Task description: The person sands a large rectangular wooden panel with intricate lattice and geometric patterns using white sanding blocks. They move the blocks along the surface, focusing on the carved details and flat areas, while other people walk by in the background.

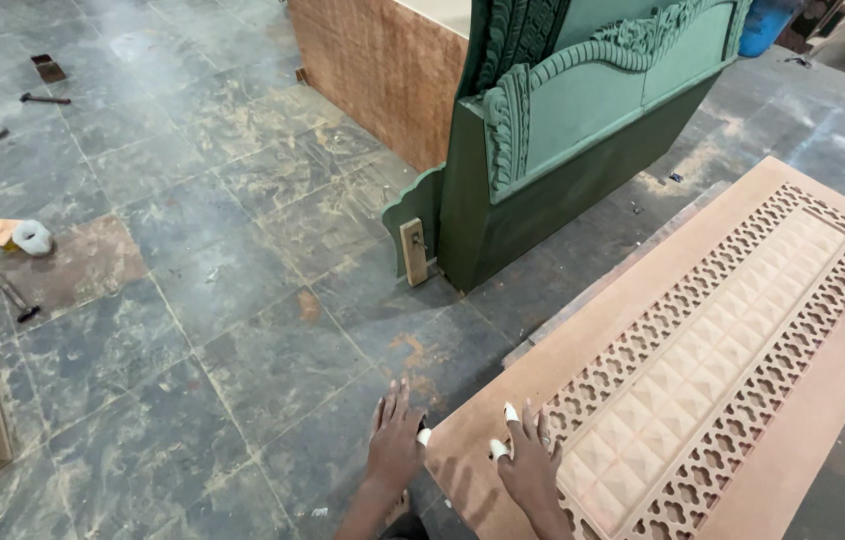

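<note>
Left hand (395, 440) spread flat, fingers fanned, hovering just off the near-left corner of the panel (703, 360), gripping nothing. Right hand (531, 462) spread too, palm down on that corner, white wraps on several fingertips. Panel lying flat, running from near centre to far right, carved lattice around a band of raised squares.

Risks, as a judgement: thin lattice bars liable to snap under pressure from the right hand; wrapped fingertips apt to catch in the cut-outs; corner possibly unsupported, so tipping likely if leaned on. Farther off, green headboard (583, 130) leaning upright beyond the panel, open to knocks. Dusty floor (193, 300) with hammer (45, 98) and offcuts far left, a tripping hazard.
</note>
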